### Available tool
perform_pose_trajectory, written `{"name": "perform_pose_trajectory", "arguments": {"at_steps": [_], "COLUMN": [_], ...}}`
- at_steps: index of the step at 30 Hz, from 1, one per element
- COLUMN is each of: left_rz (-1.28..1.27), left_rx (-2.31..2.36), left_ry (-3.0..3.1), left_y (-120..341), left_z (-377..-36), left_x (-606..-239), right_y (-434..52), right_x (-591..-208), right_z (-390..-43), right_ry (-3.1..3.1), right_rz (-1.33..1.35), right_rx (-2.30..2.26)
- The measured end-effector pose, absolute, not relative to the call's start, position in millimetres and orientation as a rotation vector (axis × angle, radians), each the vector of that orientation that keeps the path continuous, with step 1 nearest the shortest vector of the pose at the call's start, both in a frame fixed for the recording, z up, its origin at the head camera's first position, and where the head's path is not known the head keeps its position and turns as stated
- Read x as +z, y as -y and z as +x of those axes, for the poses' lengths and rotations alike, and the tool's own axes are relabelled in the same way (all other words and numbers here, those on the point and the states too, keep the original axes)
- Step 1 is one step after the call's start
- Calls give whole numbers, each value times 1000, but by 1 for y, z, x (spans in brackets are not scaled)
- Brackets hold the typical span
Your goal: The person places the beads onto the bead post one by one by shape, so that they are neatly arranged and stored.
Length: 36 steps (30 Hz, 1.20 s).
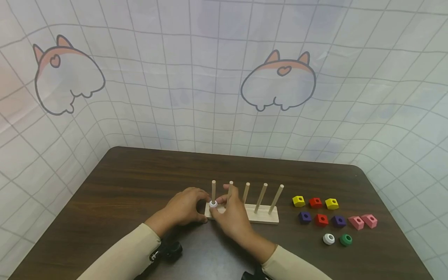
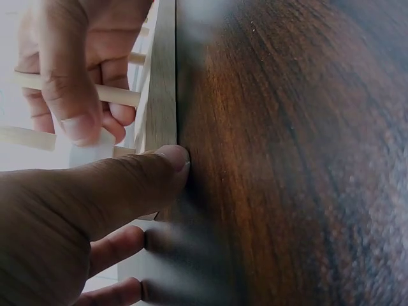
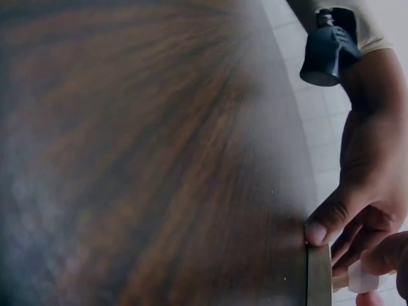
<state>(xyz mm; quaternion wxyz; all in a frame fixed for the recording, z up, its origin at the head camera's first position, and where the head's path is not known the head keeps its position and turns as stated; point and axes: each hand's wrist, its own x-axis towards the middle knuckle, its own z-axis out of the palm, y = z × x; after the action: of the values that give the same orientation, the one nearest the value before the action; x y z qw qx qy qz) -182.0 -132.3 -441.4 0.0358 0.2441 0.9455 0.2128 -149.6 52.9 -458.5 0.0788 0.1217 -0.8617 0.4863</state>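
The right hand (image 1: 232, 217) pinches a white ring (image 1: 213, 203) between thumb and fingers; the ring sits low on the leftmost peg (image 1: 213, 189), close above the wooden base (image 1: 264, 217). The left hand (image 1: 185, 207) holds the left end of that base: in the left wrist view its thumb (image 2: 137, 182) presses against the edge of the base where it meets the table (image 2: 287, 159), with the other fingers curled round the end. The base carries five upright pegs in a row and stands near the middle of the dark brown table.

To the right of the base, well apart from both hands, lie loose pieces: two yellow blocks (image 1: 298, 201) with a red block (image 1: 315, 202) between them, then a row of purple, red and purple blocks (image 1: 321, 219), two pink blocks (image 1: 363, 221), and nearest the front edge a second white ring (image 1: 328, 238) beside a green ring (image 1: 345, 239)
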Motion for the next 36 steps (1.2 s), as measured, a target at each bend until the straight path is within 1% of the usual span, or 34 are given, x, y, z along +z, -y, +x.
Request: {"name": "perform_pose_trajectory", "arguments": {"at_steps": [11,17,23,29,36], "left_rz": [756,743,752,770,767], "left_rx": [657,662,649,663,653], "left_ry": [-2905,-2908,-2910,-2907,-2906], "left_y": [132,132,132,132,133], "left_z": [-181,-182,-182,-182,-181], "left_x": [-439,-440,-443,-443,-443], "right_y": [-58,-71,-93,-121,-158], "right_x": [-460,-453,-443,-440,-442], "right_z": [-149,-143,-132,-124,-120], "right_ry": [2639,2772,2935,2949,2937], "right_rz": [412,533,703,856,926], "right_rx": [1386,1376,1252,1163,872]}}
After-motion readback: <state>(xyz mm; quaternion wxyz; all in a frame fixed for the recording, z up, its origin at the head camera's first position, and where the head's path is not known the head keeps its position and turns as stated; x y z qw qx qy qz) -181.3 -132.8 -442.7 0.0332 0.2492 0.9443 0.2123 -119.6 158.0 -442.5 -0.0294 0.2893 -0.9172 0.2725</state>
